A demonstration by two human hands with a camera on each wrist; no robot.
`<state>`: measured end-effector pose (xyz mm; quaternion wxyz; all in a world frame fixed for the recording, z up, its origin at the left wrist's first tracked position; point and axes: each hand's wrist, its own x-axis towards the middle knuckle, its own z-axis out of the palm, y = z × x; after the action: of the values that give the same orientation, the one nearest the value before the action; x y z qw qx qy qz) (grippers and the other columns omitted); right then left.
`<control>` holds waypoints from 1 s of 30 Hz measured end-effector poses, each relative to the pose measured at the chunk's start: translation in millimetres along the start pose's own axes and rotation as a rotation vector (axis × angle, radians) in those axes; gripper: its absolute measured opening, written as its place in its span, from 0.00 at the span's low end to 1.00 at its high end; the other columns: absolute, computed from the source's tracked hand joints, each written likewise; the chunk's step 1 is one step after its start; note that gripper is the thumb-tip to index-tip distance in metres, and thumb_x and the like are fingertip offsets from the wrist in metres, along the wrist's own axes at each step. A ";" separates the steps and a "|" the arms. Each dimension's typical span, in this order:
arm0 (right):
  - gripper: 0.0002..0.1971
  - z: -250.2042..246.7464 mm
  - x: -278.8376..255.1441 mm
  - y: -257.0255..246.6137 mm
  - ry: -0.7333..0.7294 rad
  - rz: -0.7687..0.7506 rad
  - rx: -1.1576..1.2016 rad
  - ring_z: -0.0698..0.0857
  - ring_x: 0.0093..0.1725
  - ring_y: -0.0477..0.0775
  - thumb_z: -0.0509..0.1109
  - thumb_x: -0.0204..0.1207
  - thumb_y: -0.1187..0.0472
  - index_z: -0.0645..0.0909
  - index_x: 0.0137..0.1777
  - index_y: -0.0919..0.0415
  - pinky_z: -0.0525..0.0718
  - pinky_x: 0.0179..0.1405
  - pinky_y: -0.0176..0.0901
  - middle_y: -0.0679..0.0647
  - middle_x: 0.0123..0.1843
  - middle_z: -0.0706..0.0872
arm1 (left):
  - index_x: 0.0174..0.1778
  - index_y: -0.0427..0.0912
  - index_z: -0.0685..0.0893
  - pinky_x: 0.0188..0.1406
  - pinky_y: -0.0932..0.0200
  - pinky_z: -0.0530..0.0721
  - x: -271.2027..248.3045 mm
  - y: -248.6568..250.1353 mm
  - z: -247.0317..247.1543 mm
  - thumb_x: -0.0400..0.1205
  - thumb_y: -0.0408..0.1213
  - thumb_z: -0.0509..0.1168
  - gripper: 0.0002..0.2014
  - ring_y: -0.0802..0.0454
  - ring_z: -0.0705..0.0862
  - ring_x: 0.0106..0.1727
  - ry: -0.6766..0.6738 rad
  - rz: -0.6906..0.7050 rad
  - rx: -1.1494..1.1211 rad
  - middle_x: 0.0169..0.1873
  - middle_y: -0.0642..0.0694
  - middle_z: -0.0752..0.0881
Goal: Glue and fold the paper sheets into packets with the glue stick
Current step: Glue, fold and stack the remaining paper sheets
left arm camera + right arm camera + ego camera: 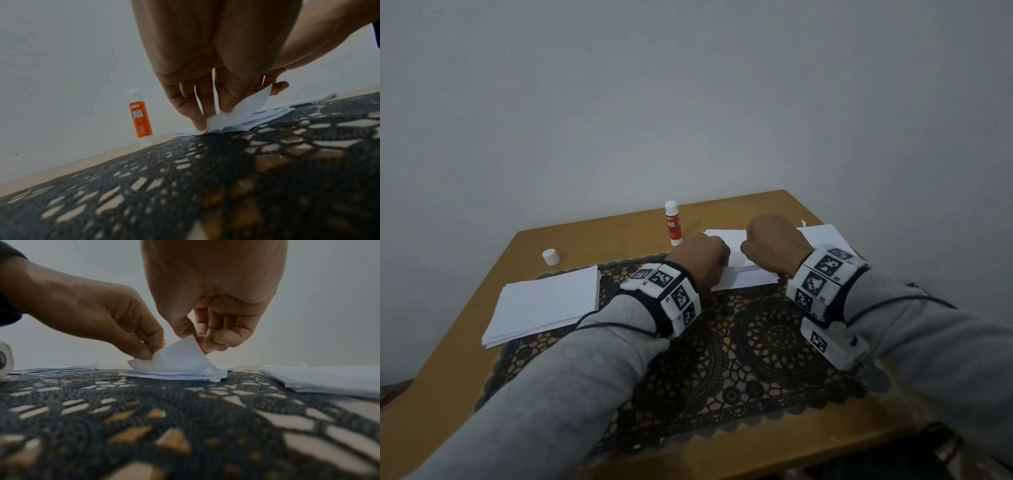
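Note:
A white paper sheet lies on top of a small pile of sheets on the black lace mat, and its near edge is curled upward. My left hand pinches the sheet's left corner low against the pile. My right hand pinches the lifted right corner between thumb and fingers. In the head view both hands sit knuckles-up over the sheet, which hides the fingertips. The orange-and-white glue stick stands upright just behind my left hand, and neither hand touches it.
A white cap lies on the wooden table at the back left. A stack of white sheets sits at the mat's left edge. Another stack lies to the right of the hands. A grey wall rises close behind.

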<state>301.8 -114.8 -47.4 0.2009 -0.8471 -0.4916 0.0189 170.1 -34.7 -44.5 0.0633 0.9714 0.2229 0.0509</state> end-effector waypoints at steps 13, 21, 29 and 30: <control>0.07 -0.6 -1.6 -0.7 0.020 -0.018 -0.025 0.81 0.40 0.62 0.64 0.75 0.63 0.74 0.36 0.64 0.74 0.33 0.44 0.58 0.36 0.80 | 0.50 0.41 0.85 0.58 0.52 0.83 0.1 1.4 -0.1 0.79 0.29 0.64 0.08 0.47 0.83 0.56 -0.028 -0.003 0.004 0.52 0.44 0.86; 0.15 0.2 1.7 0.2 0.131 -0.029 -0.057 0.73 0.30 0.56 0.63 0.76 0.62 0.67 0.29 0.62 0.62 0.25 0.42 0.55 0.28 0.73 | 0.45 0.41 0.81 0.43 0.59 0.78 -2.8 1.9 -4.3 0.78 0.26 0.62 0.06 0.48 0.79 0.47 0.046 -0.001 0.036 0.46 0.44 0.84; 0.18 -0.8 0.5 0.9 0.172 -0.062 -0.015 0.70 0.29 0.55 0.61 0.79 0.61 0.63 0.28 0.62 0.58 0.24 0.43 0.54 0.26 0.70 | 0.40 0.43 0.79 0.40 0.60 0.76 -29.5 -19.7 -22.8 0.78 0.27 0.64 0.06 0.48 0.82 0.46 0.030 -0.033 0.042 0.44 0.45 0.85; 0.18 -0.6 0.6 1.0 0.175 -0.064 0.000 0.70 0.29 0.54 0.61 0.79 0.61 0.63 0.28 0.61 0.58 0.24 0.43 0.54 0.27 0.70 | 0.40 0.43 0.79 0.39 0.62 0.74 -36.5 -23.9 -26.1 0.78 0.27 0.64 0.06 0.48 0.82 0.47 0.028 -0.037 0.045 0.44 0.46 0.85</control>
<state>303.0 -114.8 -47.1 0.2436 -0.8294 -0.4990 -0.0617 123.9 -26.8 -24.8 0.0390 0.9675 0.2428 0.0584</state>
